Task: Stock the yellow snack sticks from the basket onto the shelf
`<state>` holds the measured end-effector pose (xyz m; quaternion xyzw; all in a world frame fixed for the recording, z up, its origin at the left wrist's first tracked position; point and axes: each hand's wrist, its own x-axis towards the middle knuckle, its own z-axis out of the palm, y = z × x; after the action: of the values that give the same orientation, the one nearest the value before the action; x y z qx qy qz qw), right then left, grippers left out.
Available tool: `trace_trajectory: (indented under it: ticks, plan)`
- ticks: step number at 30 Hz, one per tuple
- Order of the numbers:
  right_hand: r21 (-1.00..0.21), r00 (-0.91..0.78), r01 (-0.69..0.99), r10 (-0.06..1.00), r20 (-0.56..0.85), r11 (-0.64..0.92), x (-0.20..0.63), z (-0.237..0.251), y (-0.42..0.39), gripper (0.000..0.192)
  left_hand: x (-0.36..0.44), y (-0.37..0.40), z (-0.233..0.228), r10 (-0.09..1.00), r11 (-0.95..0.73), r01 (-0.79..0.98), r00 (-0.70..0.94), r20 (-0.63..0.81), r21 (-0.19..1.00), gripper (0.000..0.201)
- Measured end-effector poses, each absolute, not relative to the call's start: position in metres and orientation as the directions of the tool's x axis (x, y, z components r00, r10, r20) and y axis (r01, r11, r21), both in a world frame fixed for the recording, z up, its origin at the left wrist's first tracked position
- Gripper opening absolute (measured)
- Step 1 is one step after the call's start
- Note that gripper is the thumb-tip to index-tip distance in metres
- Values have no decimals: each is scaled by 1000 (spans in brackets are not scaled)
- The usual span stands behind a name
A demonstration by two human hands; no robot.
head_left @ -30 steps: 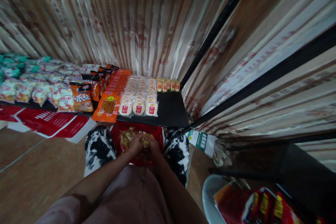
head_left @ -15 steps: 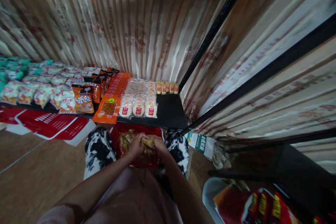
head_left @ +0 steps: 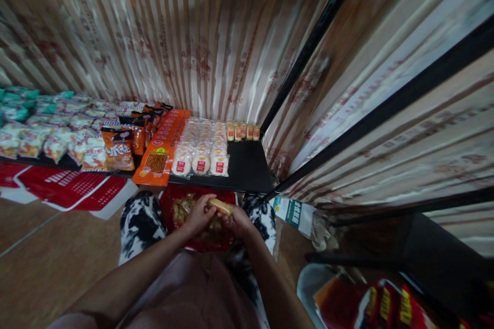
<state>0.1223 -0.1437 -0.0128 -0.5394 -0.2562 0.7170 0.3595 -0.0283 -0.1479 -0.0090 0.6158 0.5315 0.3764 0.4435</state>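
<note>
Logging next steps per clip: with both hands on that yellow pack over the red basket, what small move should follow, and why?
Probably carry the pack forward to the bare shelf beside the round cakes. Left hand and right hand hold it above the basket, and that spot lies just ahead.

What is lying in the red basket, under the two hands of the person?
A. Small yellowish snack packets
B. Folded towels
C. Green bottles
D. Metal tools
A. The red basket between the knees holds small yellowish snack packets, and the left hand and right hand hold one such packet above it.
</note>
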Motion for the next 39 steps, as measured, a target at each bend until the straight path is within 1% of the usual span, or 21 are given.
trace_trajectory:
  ticks: [3,5,7,9,13,18,20,23,26,30,35,39]
  plan:
    - [-680,-181,-315,745,-642,-662,123,-11,-144,15,-28,-144,-7,985,-32,273,172,-16,962,36]
    - [-677,-113,-371,755,-646,-635,125,-12,-143,18,-30,-140,-8,983,-40,267,185,-10,963,35]
    - [-690,-33,-423,771,-635,-587,128,-12,-140,22,-31,-136,-8,981,-49,282,193,-7,958,34]
    - [-712,15,-439,787,-616,-549,132,-11,-138,25,-32,-132,-7,981,-35,313,194,-28,949,33]
    - [-741,35,-423,808,-588,-521,137,-5,-135,30,-30,-123,1,985,17,372,151,-79,928,31]
    - [-789,81,-405,841,-534,-462,139,5,-135,29,-23,-117,6,979,63,394,152,-133,917,26]
    - [-798,106,-421,850,-515,-431,141,7,-134,29,-20,-118,4,975,99,378,147,-165,921,21]
    - [-821,140,-433,872,-469,-372,144,11,-133,30,-13,-121,1,964,162,306,152,-216,938,14]
    - [-850,166,-412,890,-425,-328,146,13,-131,31,-3,-125,3,939,266,224,162,-304,938,8]
    - [-897,225,-348,904,-364,-274,147,10,-129,40,11,-125,13,901,382,117,172,-398,917,7]
    - [-953,313,-252,918,-243,-167,149,4,-121,46,28,-116,25,908,404,32,104,-405,914,3]
    - [-983,363,-141,918,-160,-116,153,6,-110,37,40,-107,31,906,422,-23,57,-420,906,3]
